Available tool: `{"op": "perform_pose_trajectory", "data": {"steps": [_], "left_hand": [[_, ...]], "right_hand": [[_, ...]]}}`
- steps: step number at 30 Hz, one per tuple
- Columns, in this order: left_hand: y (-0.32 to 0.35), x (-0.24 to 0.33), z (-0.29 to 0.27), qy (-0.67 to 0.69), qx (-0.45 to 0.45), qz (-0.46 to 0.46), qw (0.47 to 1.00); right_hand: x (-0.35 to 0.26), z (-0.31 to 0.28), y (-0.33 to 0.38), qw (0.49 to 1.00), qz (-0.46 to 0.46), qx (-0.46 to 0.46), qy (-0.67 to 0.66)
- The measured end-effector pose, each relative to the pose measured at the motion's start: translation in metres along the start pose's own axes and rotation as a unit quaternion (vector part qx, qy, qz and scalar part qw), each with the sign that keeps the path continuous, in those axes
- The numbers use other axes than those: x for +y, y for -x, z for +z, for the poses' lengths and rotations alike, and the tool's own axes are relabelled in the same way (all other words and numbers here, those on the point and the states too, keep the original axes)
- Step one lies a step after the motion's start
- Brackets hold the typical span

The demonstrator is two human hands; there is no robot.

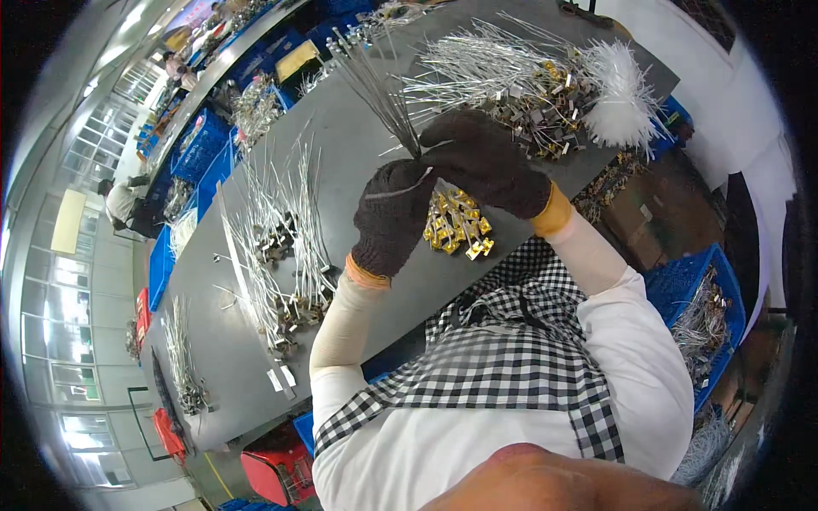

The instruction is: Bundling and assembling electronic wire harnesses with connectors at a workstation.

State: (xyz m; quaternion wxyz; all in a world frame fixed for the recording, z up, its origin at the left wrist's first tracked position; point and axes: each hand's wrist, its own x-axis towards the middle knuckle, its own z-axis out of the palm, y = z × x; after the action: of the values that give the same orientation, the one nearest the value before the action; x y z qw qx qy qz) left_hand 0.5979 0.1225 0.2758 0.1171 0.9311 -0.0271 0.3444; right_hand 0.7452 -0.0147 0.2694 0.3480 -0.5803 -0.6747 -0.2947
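In dark knitted gloves, my left hand (394, 213) and my right hand (486, 162) meet over the grey table. The left is closed round a bundle of thin metal wires (379, 94) whose loose ends fan up and away. Yellow-and-silver end pieces (457, 221) cluster just below my hands and look like the near ends of the same bundle. A thin pale strip (400, 194) crosses the back of my left glove. My right fingers are pressed together against the bundle beside the left thumb. What they pinch is hidden.
A large heap of wires with metal ends (545, 89) lies at the far right, beside a pile of thin white strips (620, 98). More wire bundles (290, 247) lie on the left. Blue crates (703, 315) flank the table (375, 294). A person (128, 204) is at the far left.
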Motion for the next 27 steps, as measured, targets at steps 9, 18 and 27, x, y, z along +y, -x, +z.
{"op": "perform_pose_trajectory", "data": {"steps": [9, 18, 27], "left_hand": [[-0.007, -0.005, -0.013, 0.361, -0.039, -0.204, 0.909], [0.0, -0.009, -0.008, 0.305, 0.005, -0.115, 0.945], [-0.002, 0.007, -0.009, 0.079, 0.03, 0.163, 0.983]], "right_hand": [[0.003, 0.047, 0.062, 0.6, 0.341, 0.205, -0.694], [-0.003, 0.003, 0.024, 0.928, 0.337, 0.11, -0.112], [0.0, -0.022, -0.005, 0.955, 0.041, -0.055, -0.289]]}}
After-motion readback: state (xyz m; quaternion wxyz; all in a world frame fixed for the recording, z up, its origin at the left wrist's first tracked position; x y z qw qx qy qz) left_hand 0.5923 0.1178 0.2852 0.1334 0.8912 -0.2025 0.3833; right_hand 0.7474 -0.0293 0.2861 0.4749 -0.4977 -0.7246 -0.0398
